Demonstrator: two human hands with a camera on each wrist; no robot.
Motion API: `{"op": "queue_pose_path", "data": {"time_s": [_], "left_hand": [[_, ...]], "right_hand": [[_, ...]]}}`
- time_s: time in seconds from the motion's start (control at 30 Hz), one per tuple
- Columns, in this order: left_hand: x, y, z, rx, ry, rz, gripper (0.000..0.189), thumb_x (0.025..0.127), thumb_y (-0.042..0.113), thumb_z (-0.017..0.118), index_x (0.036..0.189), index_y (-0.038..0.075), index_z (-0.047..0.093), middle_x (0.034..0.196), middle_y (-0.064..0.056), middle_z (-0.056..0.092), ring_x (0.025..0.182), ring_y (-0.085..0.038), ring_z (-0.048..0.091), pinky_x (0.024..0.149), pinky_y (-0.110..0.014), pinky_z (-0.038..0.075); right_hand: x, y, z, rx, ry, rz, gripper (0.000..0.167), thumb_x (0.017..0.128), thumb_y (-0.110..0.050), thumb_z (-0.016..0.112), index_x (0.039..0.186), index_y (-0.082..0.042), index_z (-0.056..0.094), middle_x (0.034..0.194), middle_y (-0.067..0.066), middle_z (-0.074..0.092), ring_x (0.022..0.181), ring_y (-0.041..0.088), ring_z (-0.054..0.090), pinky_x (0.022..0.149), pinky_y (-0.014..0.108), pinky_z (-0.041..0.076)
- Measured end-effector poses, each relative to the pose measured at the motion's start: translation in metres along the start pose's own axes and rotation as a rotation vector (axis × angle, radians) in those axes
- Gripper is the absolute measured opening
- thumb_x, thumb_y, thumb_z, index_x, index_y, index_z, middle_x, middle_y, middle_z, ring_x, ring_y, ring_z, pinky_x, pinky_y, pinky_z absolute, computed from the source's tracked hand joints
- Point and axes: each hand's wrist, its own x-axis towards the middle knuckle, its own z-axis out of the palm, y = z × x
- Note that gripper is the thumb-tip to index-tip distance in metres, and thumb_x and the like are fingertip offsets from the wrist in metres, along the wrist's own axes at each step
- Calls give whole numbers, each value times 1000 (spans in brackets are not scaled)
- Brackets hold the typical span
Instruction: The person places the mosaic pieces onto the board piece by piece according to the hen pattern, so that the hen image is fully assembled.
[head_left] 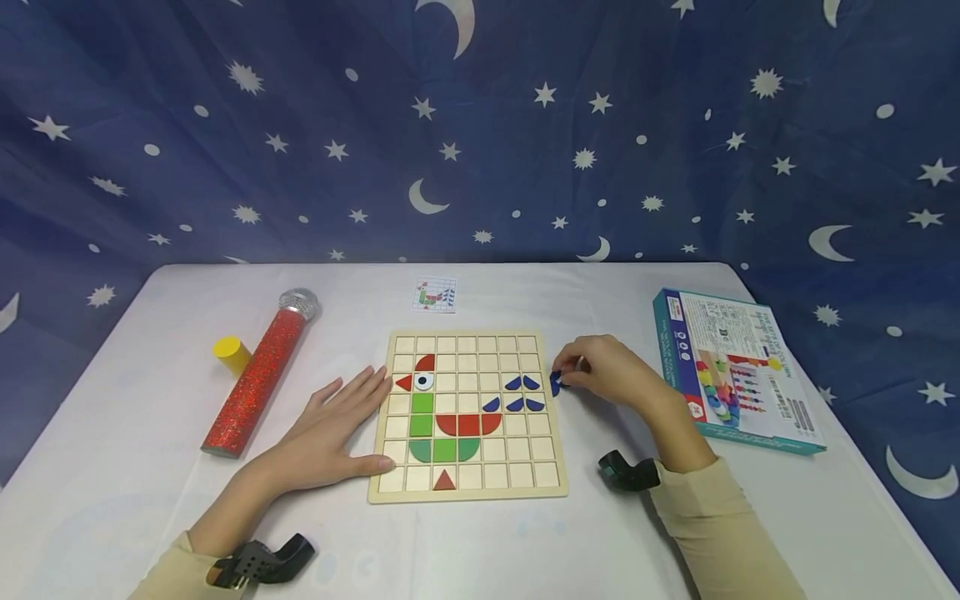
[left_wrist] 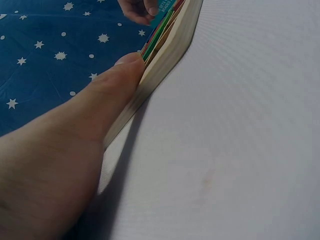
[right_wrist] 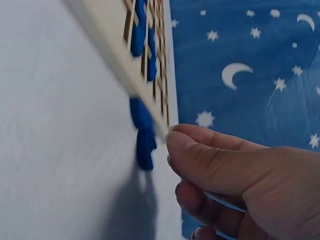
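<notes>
A square wooden grid board (head_left: 468,498) lies on the table. Coloured flat pieces in its cells form a bird, with a white eye disc (head_left: 423,381), green squares (head_left: 422,403), a red square (head_left: 468,425) and several blue petal-shaped pieces (head_left: 534,405). My left hand (head_left: 322,437) is spread with straight fingers, its fingertips and thumb on the board's left edge. Beside the right edge, my right hand (head_left: 607,367) has thumb and index finger brought together close to loose blue pieces (right_wrist: 145,150). Whether a piece is between those fingertips cannot be made out.
A small pattern card (head_left: 434,295) with a similar bird lies behind the board. To the left are a red glittery microphone-shaped tube (head_left: 258,383) with a silver top and a yellow cylinder (head_left: 232,356). A teal-edged printed box (head_left: 738,371) lies at the right.
</notes>
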Motion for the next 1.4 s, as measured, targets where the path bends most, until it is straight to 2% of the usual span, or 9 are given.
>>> {"op": "queue_pose_path", "data": {"time_s": [0.2,0.47,0.67,1.0,1.4], "left_hand": [[0,1,0,-9,-9,-8,105,74,76,57,152,13,23,160,-2,16,149,-24,11,116,-50,7],[-1,0,0,0,1,1,104,74,75,56,152,13,23,160,-3,17,148,-25,12,116,-50,7],[-1,0,1,-3,3,-2,105,74,75,58,152,14,23,160,-2,17,148,-25,12,116,-50,7],[-1,-1,0,11,0,4,105,75,75,56,152,13,23,160,-3,17,148,-26,12,116,-50,7],[0,1,-1,9,2,-1,105,74,74,58,152,13,24,160,-3,18,148,-25,12,116,-51,9]], "right_hand": [[3,12,2,-1,-20,52,23,83,-9,72,106,-11,70,86,0,63,78,15,54,72,29,47],[1,16,0,16,-41,33,15,81,-10,74,95,-12,69,82,-1,63,78,15,54,72,28,47],[1,19,1,15,-63,34,16,81,-9,74,95,-13,70,83,-1,63,78,15,53,71,27,47],[2,20,3,-10,-42,-7,14,80,-9,75,93,-13,71,82,-2,62,78,14,53,72,28,47],[2,22,0,-15,-40,-16,12,79,-12,76,90,-14,71,81,-3,64,75,13,53,71,27,47]]}}
